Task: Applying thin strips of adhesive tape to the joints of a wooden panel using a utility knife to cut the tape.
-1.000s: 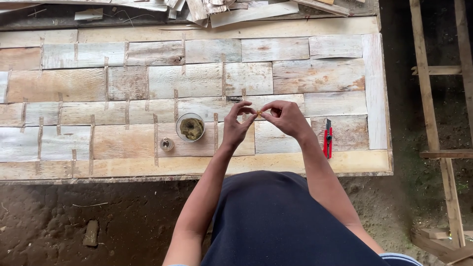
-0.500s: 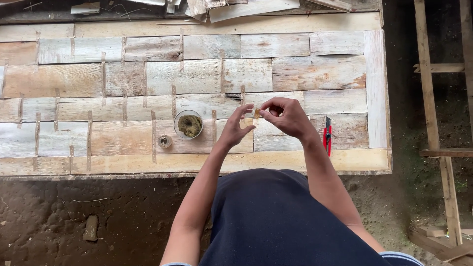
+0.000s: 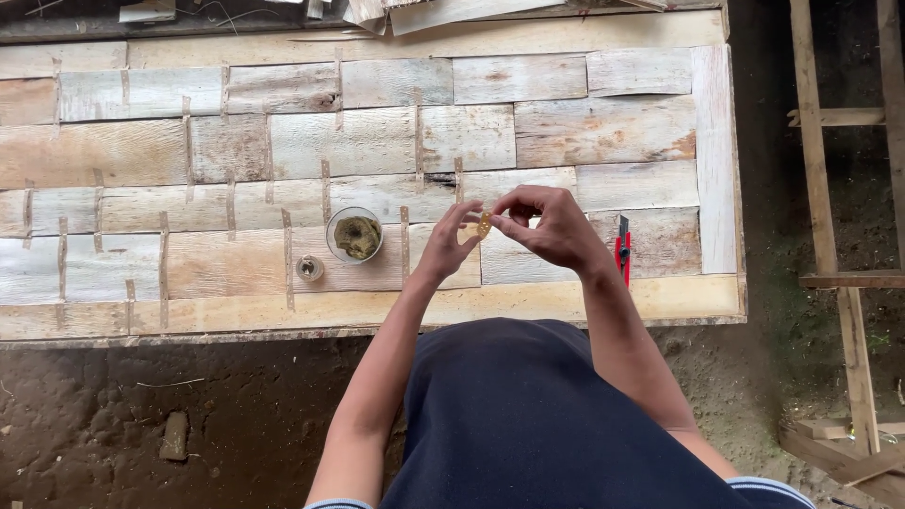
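Pinching a small yellow chip point(image 3: 485, 224) between right hand point(image 3: 551, 229) and left hand point(image 3: 451, 247), long axis upright, glass jar point(image 3: 355, 235) at nine o'clock.

No packages, labels, signs, screens.

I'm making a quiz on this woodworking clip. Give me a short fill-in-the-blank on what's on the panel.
1. The left hand and right hand pinch a small ____ piece between their fingertips.
2. The round glass jar stands to the ____ of the hands.
3. The utility knife on the wooden panel has a ____ handle.

Missing words: yellowish; left; red
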